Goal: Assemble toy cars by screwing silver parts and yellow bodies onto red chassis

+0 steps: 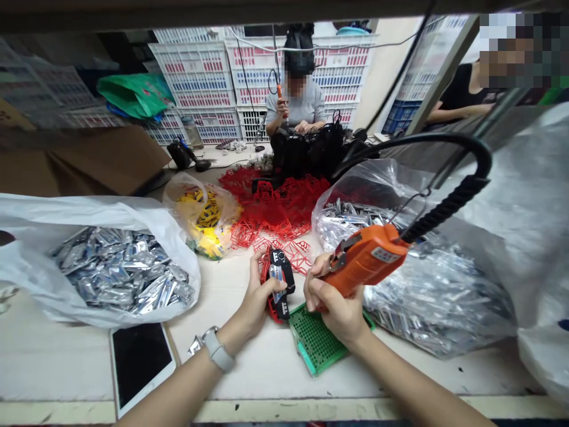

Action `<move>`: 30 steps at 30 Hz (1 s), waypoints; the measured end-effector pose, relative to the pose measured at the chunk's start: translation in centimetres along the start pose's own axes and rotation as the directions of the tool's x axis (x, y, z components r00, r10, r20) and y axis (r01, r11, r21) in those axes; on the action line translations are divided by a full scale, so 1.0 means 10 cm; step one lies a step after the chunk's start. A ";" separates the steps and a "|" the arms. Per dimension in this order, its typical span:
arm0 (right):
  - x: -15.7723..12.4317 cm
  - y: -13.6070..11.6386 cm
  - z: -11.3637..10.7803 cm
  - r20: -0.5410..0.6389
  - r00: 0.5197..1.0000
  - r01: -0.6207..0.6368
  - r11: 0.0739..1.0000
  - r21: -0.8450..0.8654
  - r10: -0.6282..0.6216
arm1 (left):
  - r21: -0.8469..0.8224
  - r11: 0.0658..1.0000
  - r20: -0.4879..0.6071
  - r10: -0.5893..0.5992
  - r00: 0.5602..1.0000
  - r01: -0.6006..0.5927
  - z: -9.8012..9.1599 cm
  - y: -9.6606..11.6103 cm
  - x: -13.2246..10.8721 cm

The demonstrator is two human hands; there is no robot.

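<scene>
My left hand (260,293) is closed around a small black and red plastic assembly (281,305), its thumb lying across a silvery-blue piece on the front. In my right hand (340,305) is an orange electric screwdriver (362,261), fingers wrapped round its lower body; its tip is hidden behind the hand. A thick black cable rises from the tool's upper end, beside a metal hanging hook. Beneath the right hand lies a green perforated tray (317,344), partly covered by the hand. The tool and the black and red assembly are apart.
Bags of silvery parts stand left (128,270) and right (440,284). Behind are a bag of yellow pieces (207,222) and a heap of red plastic frames (280,204). A tablet (141,362) lies front left. A co-worker (296,101) sits opposite; another person is at right.
</scene>
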State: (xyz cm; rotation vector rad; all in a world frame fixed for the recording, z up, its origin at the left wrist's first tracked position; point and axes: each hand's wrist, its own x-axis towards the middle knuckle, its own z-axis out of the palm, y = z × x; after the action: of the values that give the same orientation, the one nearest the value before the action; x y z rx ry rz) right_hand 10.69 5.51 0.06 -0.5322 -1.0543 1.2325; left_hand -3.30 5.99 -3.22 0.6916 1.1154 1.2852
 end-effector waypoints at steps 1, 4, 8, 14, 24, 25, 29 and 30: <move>-0.01 0.01 0.00 0.009 1.000 0.002 1.000 -0.006 -0.002 | 0.009 1.000 -0.008 0.004 1.000 -0.004 0.00 -0.01 0.00; -0.02 0.02 0.01 0.024 1.000 0.012 0.999 -0.047 -0.011 | 0.010 1.000 -0.009 0.006 1.000 -0.006 -0.01 -0.02 0.01; -0.04 0.02 0.00 0.002 1.000 0.020 0.996 -0.089 -0.020 | 0.005 1.000 0.012 -0.001 1.000 0.000 -0.02 -0.02 0.01; -0.04 0.04 -0.03 0.009 0.999 0.052 0.995 -0.089 -0.052 | 0.030 0.998 0.015 0.052 0.999 -0.053 -0.02 -0.06 0.05; -0.06 0.03 -0.02 -0.021 0.999 0.023 0.997 -0.071 -0.025 | 0.056 0.995 0.037 0.080 0.996 -0.082 -0.05 -0.10 0.06; -0.06 0.03 -0.02 -0.025 0.999 0.020 0.997 -0.075 -0.022 | 0.058 0.995 0.035 0.078 0.996 -0.080 -0.05 -0.09 0.06; -0.05 0.04 -0.01 -0.026 0.999 0.019 0.997 -0.076 -0.021 | 0.063 0.994 0.029 0.083 0.996 -0.085 -0.05 -0.10 0.06; -0.05 0.04 -0.01 -0.024 0.999 0.022 0.997 -0.067 -0.024 | 0.064 0.994 0.033 0.087 0.996 -0.089 -0.05 -0.10 0.06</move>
State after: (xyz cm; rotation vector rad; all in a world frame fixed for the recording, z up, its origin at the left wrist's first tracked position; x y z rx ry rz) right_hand 10.58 5.21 -0.44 -0.5837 -1.0813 1.1707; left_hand -3.40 6.32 -4.43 0.8135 1.1169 1.3132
